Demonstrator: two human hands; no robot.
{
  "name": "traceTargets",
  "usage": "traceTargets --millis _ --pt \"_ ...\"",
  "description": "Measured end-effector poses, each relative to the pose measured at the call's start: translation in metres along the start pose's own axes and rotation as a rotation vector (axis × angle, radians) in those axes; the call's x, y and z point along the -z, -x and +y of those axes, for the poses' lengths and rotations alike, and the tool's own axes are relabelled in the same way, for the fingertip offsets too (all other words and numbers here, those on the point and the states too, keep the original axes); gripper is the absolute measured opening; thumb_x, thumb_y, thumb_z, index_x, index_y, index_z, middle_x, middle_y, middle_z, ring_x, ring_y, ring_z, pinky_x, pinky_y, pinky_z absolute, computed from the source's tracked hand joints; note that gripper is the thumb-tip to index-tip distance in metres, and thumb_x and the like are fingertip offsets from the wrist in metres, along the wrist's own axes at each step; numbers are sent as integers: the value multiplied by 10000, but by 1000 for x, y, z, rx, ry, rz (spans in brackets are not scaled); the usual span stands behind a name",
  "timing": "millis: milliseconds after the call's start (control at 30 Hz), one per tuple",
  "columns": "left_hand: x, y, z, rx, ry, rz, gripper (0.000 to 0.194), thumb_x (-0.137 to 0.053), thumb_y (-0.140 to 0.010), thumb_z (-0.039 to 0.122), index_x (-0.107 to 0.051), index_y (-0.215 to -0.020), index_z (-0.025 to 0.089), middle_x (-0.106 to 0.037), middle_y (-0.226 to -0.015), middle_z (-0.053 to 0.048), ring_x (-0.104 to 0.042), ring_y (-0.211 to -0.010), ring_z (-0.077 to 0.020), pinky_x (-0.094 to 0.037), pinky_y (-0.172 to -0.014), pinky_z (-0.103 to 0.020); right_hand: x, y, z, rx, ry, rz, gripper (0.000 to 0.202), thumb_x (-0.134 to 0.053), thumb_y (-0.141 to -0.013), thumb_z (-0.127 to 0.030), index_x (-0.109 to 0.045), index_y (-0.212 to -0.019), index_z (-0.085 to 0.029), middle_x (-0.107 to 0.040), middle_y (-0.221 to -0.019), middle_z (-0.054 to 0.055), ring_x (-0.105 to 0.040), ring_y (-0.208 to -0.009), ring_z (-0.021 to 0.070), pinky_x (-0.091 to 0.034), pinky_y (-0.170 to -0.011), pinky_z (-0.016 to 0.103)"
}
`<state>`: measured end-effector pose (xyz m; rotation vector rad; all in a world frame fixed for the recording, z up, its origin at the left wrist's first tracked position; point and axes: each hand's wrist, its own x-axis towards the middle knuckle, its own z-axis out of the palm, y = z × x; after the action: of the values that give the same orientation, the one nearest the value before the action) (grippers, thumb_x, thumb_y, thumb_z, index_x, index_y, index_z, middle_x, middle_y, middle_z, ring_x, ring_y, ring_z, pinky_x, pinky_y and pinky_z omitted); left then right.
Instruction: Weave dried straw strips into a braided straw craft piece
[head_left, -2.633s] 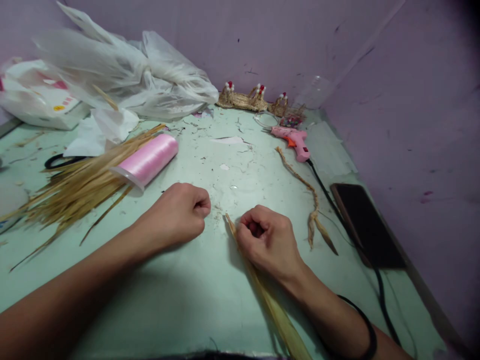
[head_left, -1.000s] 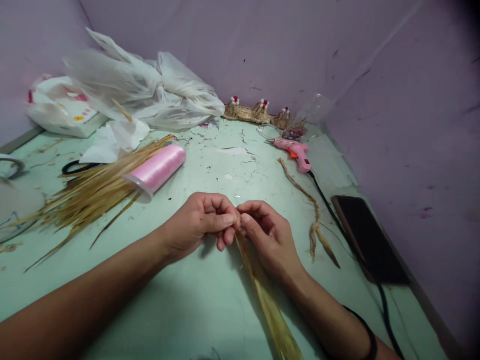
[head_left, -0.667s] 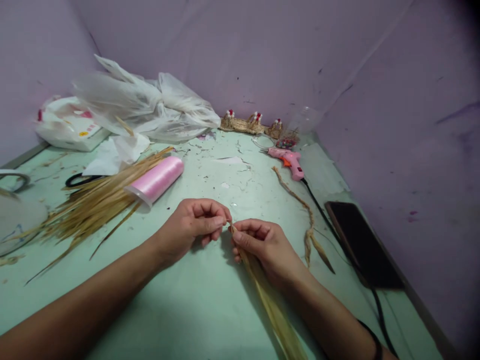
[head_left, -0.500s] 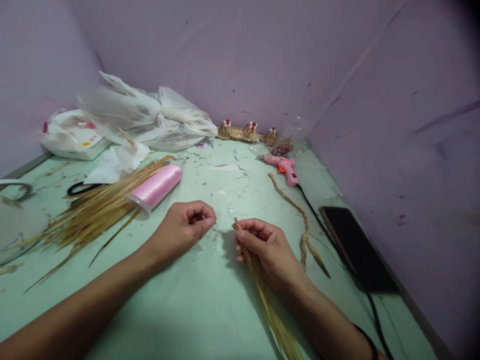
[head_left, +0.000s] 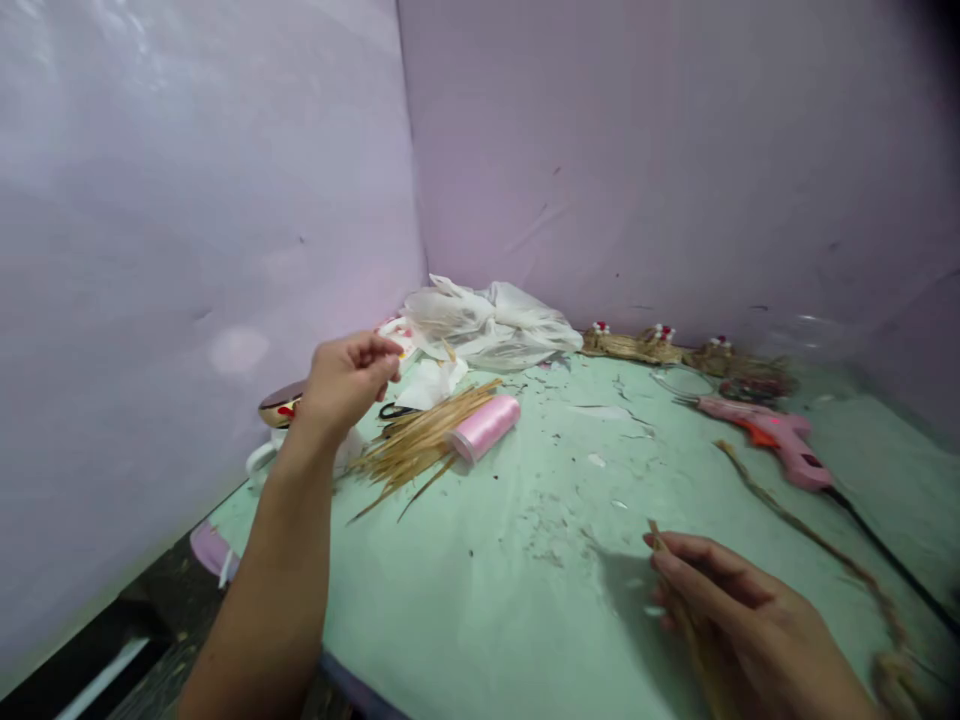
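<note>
Right hand [head_left: 750, 610] is pinching a dried leaf strip [head_left: 697, 645] between thumb and fingers, low over the near right of the worktop [head_left: 480, 600]. The tip is poking just past the grip — probably held this way to leave the end exposed; the lower length is running under the palm.

A twisted strand [head_left: 795, 520] is lying beyond it, just beside a pink glue gun [head_left: 780, 440]. The gun is resting on its side, nozzle pointing left, cord trailing right, likely to leave the middle free.

Left hand [head_left: 356, 375] is hovering toward the left wall, fingers curling; cannot tell whether anything is between them. A bundle of strips [head_left: 427, 430] is lying to its right, perhaps for easy reach, a pink spool [head_left: 487, 428] lying sideways against it.

Farthest, a plastic bag [head_left: 495, 320] and a beaded woven piece [head_left: 637, 347] are sitting by the back wall — seemingly out of the way.
</note>
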<state>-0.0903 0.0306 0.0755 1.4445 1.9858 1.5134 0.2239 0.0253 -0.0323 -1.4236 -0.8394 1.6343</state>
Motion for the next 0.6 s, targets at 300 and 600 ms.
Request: traceTargets --millis 300,600 --pt "-28 -22 -67 120 -827 -65 248 -507 -598 101 -644 -804 117 -645 -869 -190 -588 -868 -315 -432 -702 -369 -9 5 1 22 43 28 329 -787 -463 -302 -660 -748 -199 -638 -642 1 -553 -500 114 -455 -453 184" --pt "-47 -29 -84 225 -841 -94 134 -567 -574 87 -632 -691 79 -629 -828 -275 -560 -912 -406 -417 -699 -438 -8 7 -3 112 113 14 311 -779 -468 -345 -669 -708 -181 -633 -644 17 -540 -519 130 -440 -477 217"
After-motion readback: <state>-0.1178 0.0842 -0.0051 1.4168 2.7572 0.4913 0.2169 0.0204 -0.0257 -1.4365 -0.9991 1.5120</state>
